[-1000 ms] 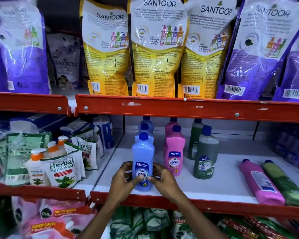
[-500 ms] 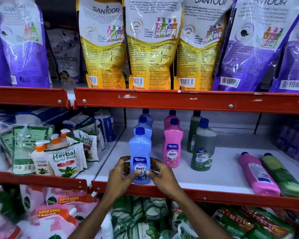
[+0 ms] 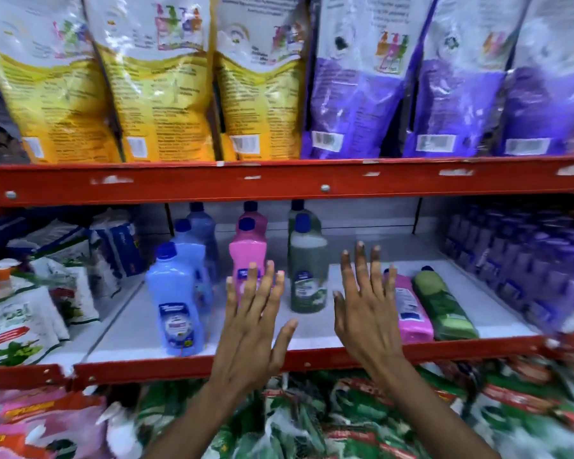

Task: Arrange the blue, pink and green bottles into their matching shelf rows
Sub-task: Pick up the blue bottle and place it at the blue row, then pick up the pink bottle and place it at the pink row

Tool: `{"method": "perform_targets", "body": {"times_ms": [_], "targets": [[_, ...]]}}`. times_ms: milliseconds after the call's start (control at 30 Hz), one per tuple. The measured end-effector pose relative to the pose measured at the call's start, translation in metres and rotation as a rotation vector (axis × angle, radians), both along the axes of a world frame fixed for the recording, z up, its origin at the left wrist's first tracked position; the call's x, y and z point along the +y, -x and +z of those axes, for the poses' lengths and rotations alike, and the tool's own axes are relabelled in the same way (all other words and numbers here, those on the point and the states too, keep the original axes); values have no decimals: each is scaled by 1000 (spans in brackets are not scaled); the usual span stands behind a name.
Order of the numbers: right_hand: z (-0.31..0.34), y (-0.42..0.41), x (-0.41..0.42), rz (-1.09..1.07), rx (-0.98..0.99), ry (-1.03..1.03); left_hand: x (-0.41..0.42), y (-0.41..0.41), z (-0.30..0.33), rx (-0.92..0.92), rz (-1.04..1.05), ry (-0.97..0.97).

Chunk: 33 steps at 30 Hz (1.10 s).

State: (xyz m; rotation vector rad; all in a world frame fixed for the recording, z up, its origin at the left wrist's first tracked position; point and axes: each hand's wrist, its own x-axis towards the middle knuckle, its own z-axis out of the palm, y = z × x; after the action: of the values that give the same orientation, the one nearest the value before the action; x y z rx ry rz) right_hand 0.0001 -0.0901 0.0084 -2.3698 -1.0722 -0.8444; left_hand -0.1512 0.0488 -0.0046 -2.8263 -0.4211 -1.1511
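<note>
On the white shelf (image 3: 328, 329), blue bottle (image 3: 176, 303) upright at front, left hand (image 3: 251, 326) and right hand (image 3: 367, 313) grips spread, empty.

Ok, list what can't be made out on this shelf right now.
- Pink bottle lying flat: head view, the right hand covers its cap end.
- Front pink bottle's label: left hand covers part.
- Rear blue bottle: mostly behind the nearer ones.
- Purple bottles at right: motion blur, uncountable.
</note>
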Motion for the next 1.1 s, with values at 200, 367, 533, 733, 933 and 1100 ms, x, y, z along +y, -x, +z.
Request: {"method": "perform_targets", "body": {"times_ms": [200,367,533,733,933,1100], "targets": [[-31,-67,-57,-140,140,67,-47,-92,-16,180,-111,150],[-33,-91,-87,-184,267,234,-78,-159,-22,391,-129,474],[-34,-98,-97,-114,365,220,-92,-209,-20,407,-131,815],[-38,-109,-102,-15,419,121,-97,-237,-10,330,-88,1391],[-28,-109,-105,108,532,-25,-93,-229,-5,175,-180,1656],[-15,-99,-89,284,722,-292,-72,-182,8,-6,-377,1556]]}}
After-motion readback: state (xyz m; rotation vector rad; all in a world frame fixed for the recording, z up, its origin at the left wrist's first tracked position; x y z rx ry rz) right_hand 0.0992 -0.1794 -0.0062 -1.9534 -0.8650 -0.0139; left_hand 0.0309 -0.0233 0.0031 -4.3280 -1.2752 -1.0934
